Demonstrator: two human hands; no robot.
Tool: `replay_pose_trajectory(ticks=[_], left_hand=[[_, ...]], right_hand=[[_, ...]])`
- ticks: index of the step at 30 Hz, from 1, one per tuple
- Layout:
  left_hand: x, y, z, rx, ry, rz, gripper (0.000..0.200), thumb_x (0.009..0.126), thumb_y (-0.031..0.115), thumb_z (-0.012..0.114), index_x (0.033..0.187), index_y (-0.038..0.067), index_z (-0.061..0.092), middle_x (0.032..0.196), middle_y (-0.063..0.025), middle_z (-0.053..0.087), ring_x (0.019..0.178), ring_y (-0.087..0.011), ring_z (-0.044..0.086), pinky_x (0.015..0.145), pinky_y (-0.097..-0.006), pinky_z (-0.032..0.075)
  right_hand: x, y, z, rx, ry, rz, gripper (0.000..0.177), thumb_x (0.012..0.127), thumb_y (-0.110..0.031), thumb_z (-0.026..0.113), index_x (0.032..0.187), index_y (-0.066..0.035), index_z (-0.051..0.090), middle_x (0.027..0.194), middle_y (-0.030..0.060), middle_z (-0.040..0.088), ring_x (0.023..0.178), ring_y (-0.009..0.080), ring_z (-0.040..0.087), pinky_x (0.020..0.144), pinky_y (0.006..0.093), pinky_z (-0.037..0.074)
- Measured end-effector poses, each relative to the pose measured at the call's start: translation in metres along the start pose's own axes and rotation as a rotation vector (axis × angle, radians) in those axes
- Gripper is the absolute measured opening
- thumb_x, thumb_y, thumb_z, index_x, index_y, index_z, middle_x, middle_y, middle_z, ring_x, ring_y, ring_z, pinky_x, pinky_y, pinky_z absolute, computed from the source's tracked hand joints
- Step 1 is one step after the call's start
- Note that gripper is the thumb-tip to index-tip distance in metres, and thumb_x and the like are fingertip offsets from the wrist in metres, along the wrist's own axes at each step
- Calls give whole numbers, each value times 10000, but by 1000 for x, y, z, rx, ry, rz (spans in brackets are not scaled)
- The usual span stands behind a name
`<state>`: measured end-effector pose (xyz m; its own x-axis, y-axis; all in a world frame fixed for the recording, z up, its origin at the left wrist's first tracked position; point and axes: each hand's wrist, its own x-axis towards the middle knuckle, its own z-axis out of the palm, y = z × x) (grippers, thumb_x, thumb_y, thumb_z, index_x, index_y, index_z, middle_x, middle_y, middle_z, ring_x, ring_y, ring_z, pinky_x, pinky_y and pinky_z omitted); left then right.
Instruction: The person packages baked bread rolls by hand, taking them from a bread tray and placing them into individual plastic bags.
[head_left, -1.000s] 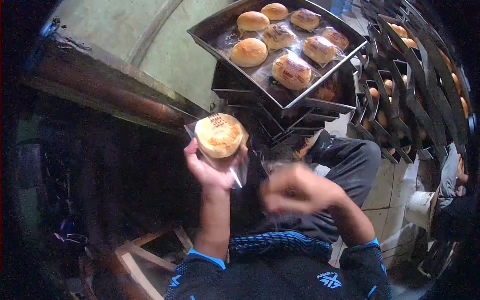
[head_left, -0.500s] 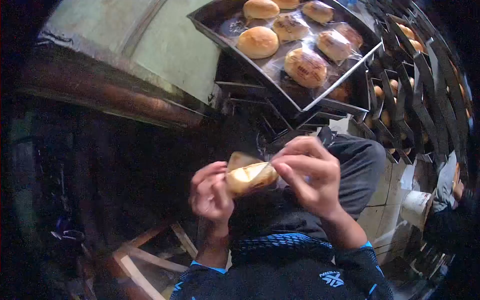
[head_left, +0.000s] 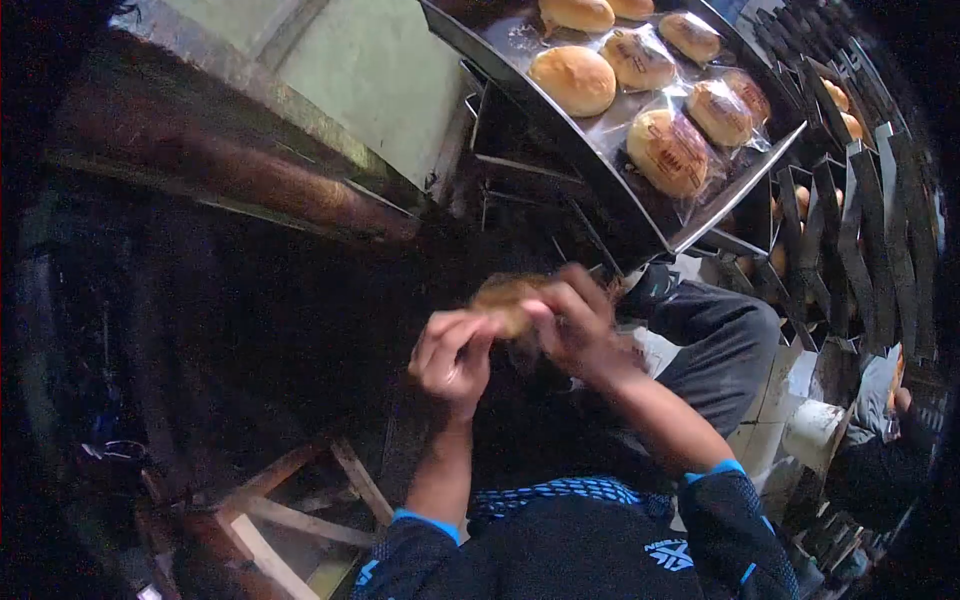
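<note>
In front of my lap, a bread bun [head_left: 508, 294] in a clear plastic wrapper is held up between both hands, smeared by motion. My left hand [head_left: 452, 355] pinches its near left side with closed fingers. On the right side, my right hand [head_left: 577, 322] is closed on the bun or its wrapper; blur hides which. Beyond the hands, a dark metal tray [head_left: 590, 160] bears several buns. Some, like the printed bun [head_left: 668, 152] at its near corner, lie in clear wrappers, while a plain bun [head_left: 572, 80] beside it looks unwrapped.
Stacked trays [head_left: 850, 220] with more buns stand at the right. A pale green surface [head_left: 360, 75] with a worn edge lies at the upper left. A wooden frame [head_left: 270, 555] is at the lower left, a white bucket [head_left: 812, 430] at the right. Another person's sleeve [head_left: 890, 470] shows at the far right.
Both hands have moved up and closer together, with the bun turned between them. The view has shifted, so the tray now appears further right.
</note>
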<state>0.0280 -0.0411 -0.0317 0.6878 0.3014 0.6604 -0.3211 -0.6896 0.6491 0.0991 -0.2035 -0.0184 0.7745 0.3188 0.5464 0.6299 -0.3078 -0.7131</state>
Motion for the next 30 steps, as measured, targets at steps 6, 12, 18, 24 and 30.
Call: replay_pose_trajectory(ticks=[6,12,18,24,30], left_hand=[[-1,-3,-19,-344,103,-773,197,935,154,703,790,21,684,638,21,593,531,-45,474,497,-210,345],[-96,19,-48,3,-41,-516,132,923,96,708,851,-9,673,702,2,640,594,-50,532,516,-202,399],[-23,44,-68,-166,35,-708,205,937,138,700,804,-9,647,636,-7,624,506,-47,546,458,-201,415],[22,2,-48,-373,5,-880,298,1004,309,591,973,31,691,712,59,557,542,5,404,463,-166,283],[2,-8,-26,-345,64,-827,212,988,193,522,1024,31,654,757,46,501,609,-19,382,529,-200,303]], right_hand=[[-7,6,15,-69,181,424,242,960,-140,618,761,-2,625,639,168,546,559,277,525,533,405,402],[-105,-6,-10,-80,-230,703,175,944,-147,636,865,-9,709,687,204,629,584,309,593,580,414,441],[-22,-34,-47,75,-157,249,271,830,-142,758,1082,-52,714,862,198,695,720,330,676,657,427,523],[38,-44,-34,95,-688,267,600,755,-185,828,1272,11,593,1043,246,687,988,387,684,859,396,546],[132,-51,-91,579,-97,401,371,906,-169,713,1174,42,567,1103,110,657,958,187,671,849,343,529]])
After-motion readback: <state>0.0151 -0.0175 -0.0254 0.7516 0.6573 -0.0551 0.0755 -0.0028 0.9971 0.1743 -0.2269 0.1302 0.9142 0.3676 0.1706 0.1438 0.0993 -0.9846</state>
